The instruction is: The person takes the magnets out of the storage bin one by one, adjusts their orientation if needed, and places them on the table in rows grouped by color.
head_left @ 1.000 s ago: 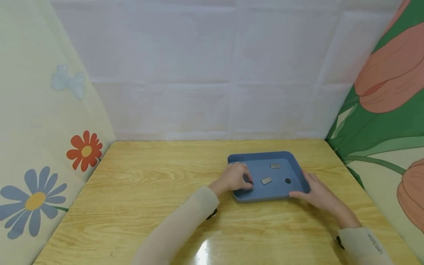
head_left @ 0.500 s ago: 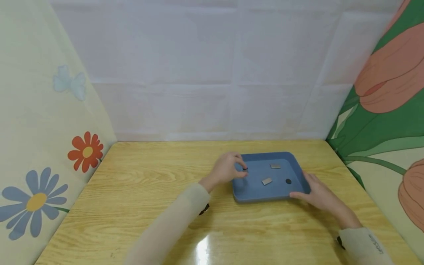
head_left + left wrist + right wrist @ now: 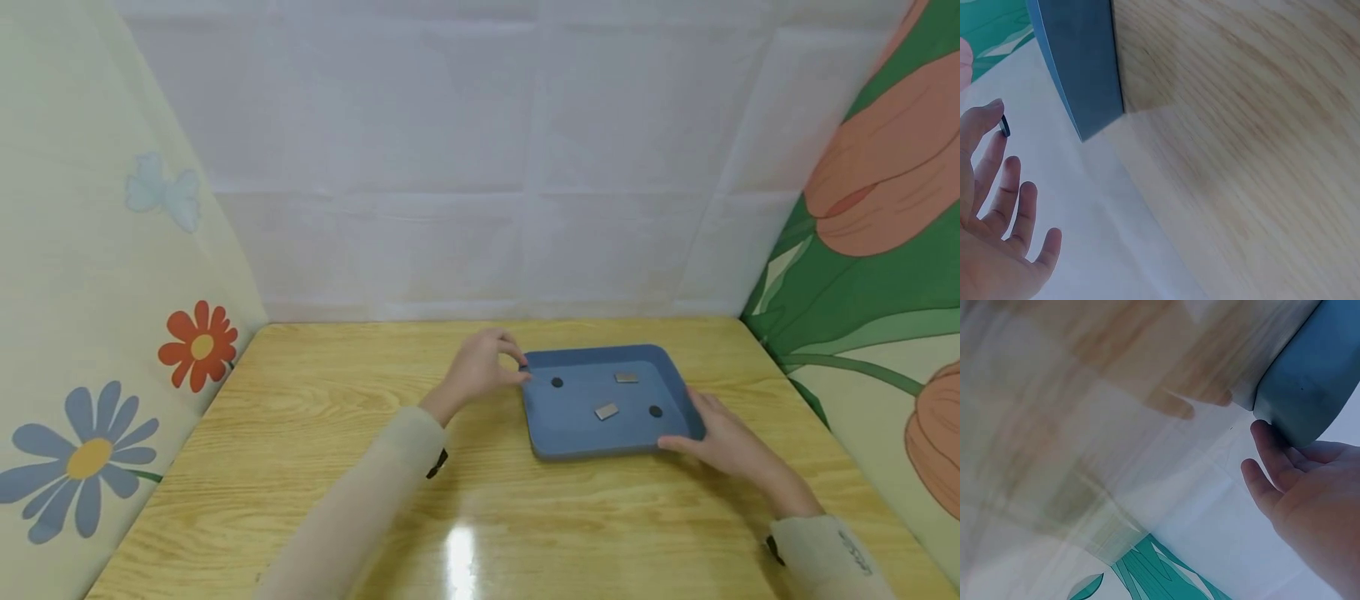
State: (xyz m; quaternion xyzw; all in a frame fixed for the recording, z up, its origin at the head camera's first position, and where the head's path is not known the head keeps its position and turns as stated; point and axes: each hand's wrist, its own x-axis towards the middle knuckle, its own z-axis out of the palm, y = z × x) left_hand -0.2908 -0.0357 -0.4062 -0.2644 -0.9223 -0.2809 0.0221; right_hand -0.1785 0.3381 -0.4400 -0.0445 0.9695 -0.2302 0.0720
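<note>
Blue tray steadied by flat right hand; left hand apparently pinches a dark disc.

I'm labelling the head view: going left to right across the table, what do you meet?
Left hand → black disc → grey plate → second black disc → right hand, all pieces inside the blue tray.

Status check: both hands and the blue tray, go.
Left hand pinching a small dark disc at the tray's left rim. Right hand steadying the blue tray. Inside: two dark discs, two grey plates. Nothing blocking.
</note>
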